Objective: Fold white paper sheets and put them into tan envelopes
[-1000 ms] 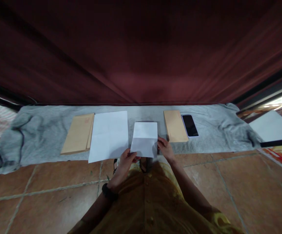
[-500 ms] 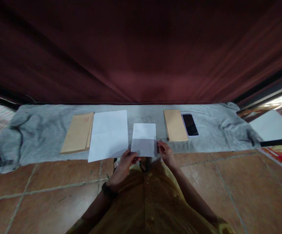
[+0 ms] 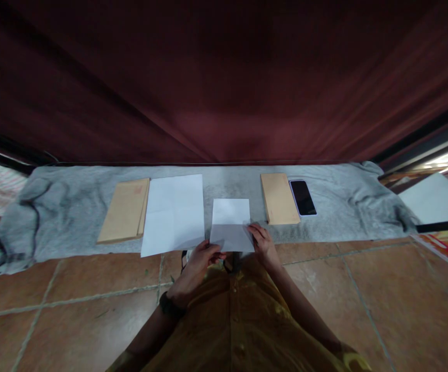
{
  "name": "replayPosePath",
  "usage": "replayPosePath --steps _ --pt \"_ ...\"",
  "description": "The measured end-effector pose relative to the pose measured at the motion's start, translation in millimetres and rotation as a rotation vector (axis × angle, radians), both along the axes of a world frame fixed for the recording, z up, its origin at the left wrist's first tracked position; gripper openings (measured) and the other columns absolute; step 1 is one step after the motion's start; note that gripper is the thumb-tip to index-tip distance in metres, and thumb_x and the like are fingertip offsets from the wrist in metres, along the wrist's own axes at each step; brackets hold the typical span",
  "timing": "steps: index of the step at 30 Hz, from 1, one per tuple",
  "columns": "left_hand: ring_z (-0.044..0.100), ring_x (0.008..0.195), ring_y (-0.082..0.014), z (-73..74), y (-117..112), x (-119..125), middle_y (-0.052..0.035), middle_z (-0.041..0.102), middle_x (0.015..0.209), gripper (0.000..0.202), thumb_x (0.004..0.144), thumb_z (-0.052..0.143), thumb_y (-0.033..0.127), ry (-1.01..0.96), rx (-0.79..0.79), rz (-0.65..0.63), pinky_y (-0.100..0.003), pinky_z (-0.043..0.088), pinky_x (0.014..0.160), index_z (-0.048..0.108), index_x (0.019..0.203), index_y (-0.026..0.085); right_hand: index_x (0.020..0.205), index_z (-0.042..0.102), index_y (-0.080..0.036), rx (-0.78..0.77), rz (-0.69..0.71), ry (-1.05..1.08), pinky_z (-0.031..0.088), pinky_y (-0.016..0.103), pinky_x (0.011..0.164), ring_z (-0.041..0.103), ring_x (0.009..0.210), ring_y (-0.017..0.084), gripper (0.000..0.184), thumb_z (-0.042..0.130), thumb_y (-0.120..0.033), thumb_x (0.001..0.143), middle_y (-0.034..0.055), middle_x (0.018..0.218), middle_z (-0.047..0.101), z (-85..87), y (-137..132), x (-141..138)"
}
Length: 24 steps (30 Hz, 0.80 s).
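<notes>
A small white sheet of paper (image 3: 230, 212), its near half in shadow, lies at the near edge of the grey cloth and reaches slightly past it. My left hand (image 3: 204, 257) pinches its near left corner, thumb on top. At the right edge, my right hand (image 3: 260, 240) grips the same sheet, fingers over the top. Left of it lies larger white paper (image 3: 173, 214), close to my left fingers. Brown envelopes (image 3: 124, 209) sit beyond that at the left. A stack of smaller brown envelopes (image 3: 280, 199) is to the right of my right hand.
A phone (image 3: 303, 198) with a dark screen lies beside the right-hand envelopes. The grey cloth (image 3: 340, 201) covers a narrow surface with a dark red curtain (image 3: 224, 103) behind it. More white paper (image 3: 436, 199) is at the far right, past a dark bar. Floor tiles (image 3: 104, 279) lie below.
The small sheet has shifted slightly toward me and to the right. My right hand's fingers have moved from beside its right edge onto its top. The left hand keeps its corner.
</notes>
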<state>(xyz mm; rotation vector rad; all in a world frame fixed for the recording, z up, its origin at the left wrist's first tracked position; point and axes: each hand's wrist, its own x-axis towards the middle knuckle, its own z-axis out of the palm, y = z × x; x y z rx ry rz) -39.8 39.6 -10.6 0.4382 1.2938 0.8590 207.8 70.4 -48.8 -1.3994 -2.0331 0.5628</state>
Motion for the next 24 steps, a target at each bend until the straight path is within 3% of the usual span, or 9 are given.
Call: replayPosePath --steps 6,10,14,20,24 --pt "0.073 0.067 -0.017 16.2 0.2 0.6 -0.0059 0.077 0.079 0.039 0.07 0.085 0.04 -0.077 -0.038 0.041 -0.024 0.052 0.06 0.069 0.097 0.017 0.13 0.067 -0.019 -0.046 -0.031 0.035 0.049 0.045 0.109 0.058 0.124 0.026 0.048 0.046 -0.004 0.089 0.0132 0.131 0.064 3.0 5.9 -1.1" --pt "0.072 0.068 -0.017 29.6 11.2 0.2 -0.0101 0.077 0.08 0.037 0.082 0.073 0.05 -0.171 -0.085 0.136 -0.026 0.053 0.062 0.068 0.092 0.014 0.123 0.07 -0.02 -0.069 -0.056 0.085 0.051 0.044 0.107 0.06 0.118 0.026 0.044 0.051 -0.006 0.086 0.013 0.125 0.065 4.6 13.5 -3.4" --pt "0.072 0.072 -0.0181 34.7 20.1 -0.4 -0.0093 0.076 0.08 0.037 0.091 0.061 0.053 -0.177 -0.027 0.193 -0.028 0.054 0.066 0.065 0.088 0.016 0.122 0.07 -0.02 -0.079 -0.068 0.114 0.05 0.042 0.108 0.06 0.118 0.025 0.043 0.054 -0.008 0.083 0.012 0.122 0.065 6.5 22.1 -5.1" --pt "0.071 0.082 -0.0197 35.4 19.5 4.3 -0.0093 0.076 0.093 0.049 0.088 0.06 0.062 0.032 0.17 0.155 -0.03 0.053 0.073 0.071 0.097 0.015 0.111 0.07 -0.02 -0.093 -0.174 0.076 0.053 0.039 0.103 0.063 0.112 0.024 0.022 0.054 -0.023 0.096 0.0119 0.114 0.065 10.1 32.6 -9.4" --pt "0.069 0.089 -0.0206 31.6 20.7 5.9 -0.0076 0.074 0.106 0.045 0.088 0.061 0.06 0.234 0.306 0.117 -0.032 0.054 0.077 0.072 0.103 0.018 0.105 0.069 -0.02 -0.126 -0.218 0.01 0.054 0.037 0.097 0.064 0.106 0.023 0.018 0.054 -0.03 0.099 0.0106 0.111 0.065 12.0 37.4 -12.0"
